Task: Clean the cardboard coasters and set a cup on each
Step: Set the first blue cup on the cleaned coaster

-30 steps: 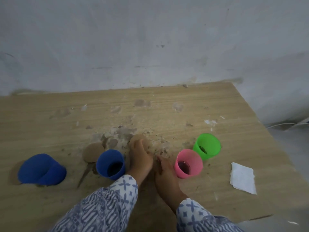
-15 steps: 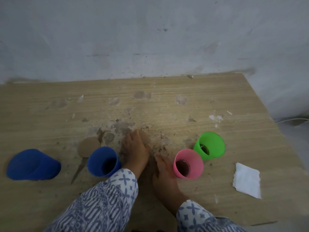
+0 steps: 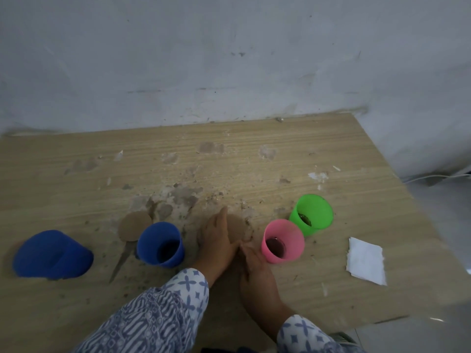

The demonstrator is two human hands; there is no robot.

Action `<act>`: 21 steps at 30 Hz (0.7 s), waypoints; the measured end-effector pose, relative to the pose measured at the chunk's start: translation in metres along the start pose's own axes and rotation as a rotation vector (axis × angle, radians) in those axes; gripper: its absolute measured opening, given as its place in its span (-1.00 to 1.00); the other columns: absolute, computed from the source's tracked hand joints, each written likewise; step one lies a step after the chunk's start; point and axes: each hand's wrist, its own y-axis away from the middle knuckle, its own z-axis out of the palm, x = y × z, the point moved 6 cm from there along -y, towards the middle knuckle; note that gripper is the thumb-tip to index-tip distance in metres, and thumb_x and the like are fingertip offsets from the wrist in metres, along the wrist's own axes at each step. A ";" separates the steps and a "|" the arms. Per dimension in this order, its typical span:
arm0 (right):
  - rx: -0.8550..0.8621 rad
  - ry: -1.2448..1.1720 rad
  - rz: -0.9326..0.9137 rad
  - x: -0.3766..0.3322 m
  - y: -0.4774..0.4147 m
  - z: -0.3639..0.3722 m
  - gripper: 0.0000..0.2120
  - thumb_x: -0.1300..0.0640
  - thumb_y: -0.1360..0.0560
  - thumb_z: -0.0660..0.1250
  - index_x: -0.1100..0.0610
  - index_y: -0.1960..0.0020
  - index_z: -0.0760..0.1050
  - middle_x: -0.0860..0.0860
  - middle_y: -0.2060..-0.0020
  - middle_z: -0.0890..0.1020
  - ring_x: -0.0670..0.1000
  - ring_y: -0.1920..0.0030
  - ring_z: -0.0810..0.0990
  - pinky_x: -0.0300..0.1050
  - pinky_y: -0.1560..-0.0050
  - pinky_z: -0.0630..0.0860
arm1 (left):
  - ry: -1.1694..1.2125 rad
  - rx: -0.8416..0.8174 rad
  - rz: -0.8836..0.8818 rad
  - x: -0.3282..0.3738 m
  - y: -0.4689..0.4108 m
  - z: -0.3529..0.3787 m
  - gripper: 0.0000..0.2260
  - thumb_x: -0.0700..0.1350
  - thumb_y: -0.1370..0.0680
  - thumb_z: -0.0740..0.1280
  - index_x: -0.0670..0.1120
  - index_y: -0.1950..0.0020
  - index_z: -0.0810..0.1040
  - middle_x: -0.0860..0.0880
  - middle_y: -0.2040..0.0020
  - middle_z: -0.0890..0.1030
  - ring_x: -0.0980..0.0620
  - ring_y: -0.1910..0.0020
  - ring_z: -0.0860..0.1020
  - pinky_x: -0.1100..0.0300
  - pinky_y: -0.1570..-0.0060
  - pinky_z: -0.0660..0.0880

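Observation:
A round brown cardboard coaster (image 3: 238,229) lies on the dirty wooden table (image 3: 254,161), half under my left hand (image 3: 216,242), which rests flat on it with straight fingers. My right hand (image 3: 257,272) lies on the table just in front, its fingertips touching the coaster's near edge. A second coaster (image 3: 133,225) sits bare to the left, behind an upright blue cup (image 3: 160,244). Another blue cup (image 3: 52,254) is tipped over at far left. A pink cup (image 3: 283,242) and a green cup (image 3: 312,215) stand upright on the right.
A folded white tissue (image 3: 365,261) lies near the table's right edge. Dirt, crumbs and peeled patches cover the middle of the table. A thin grey sliver (image 3: 122,261) lies in front of the bare coaster. The grey wall runs along the far edge.
My left hand has slid a little to the left, so more of the coaster shows beside it. My right hand stays at the coaster's near edge. The cups have not moved.

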 end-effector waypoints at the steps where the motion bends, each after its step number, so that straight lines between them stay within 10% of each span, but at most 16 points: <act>1: 0.006 -0.010 0.014 0.001 0.004 -0.001 -0.48 0.32 -0.37 0.11 0.19 -0.33 0.40 0.09 -0.28 0.48 -0.08 -0.30 0.37 -0.24 -0.37 0.22 | -0.003 -0.008 0.018 0.002 0.000 0.003 -0.17 0.14 -0.47 0.37 0.04 -0.55 -0.10 -0.07 -0.52 0.16 -0.06 -0.48 0.16 -0.02 -0.46 0.11; 12: 0.051 -0.062 0.072 0.008 0.023 -0.015 -0.52 0.11 -0.39 0.07 0.20 -0.25 0.48 0.10 -0.18 0.54 -0.24 -0.18 0.34 -0.56 -0.23 0.13 | -0.093 -0.029 0.129 0.009 0.000 0.014 -0.22 0.20 -0.49 0.29 0.04 -0.55 -0.07 0.00 -0.53 0.14 -0.05 -0.52 0.03 -0.02 -0.47 -0.04; 21: 0.268 -0.062 0.163 0.035 0.047 -0.059 -0.64 -0.01 -0.34 0.16 0.18 0.07 0.60 0.07 0.15 0.64 -0.09 0.11 0.51 -0.40 0.08 0.36 | 0.098 -0.130 0.286 0.030 0.024 0.024 -0.16 0.07 -0.45 0.41 0.02 -0.55 -0.06 0.03 -0.56 0.00 0.04 -0.53 -0.07 0.16 -0.45 -0.15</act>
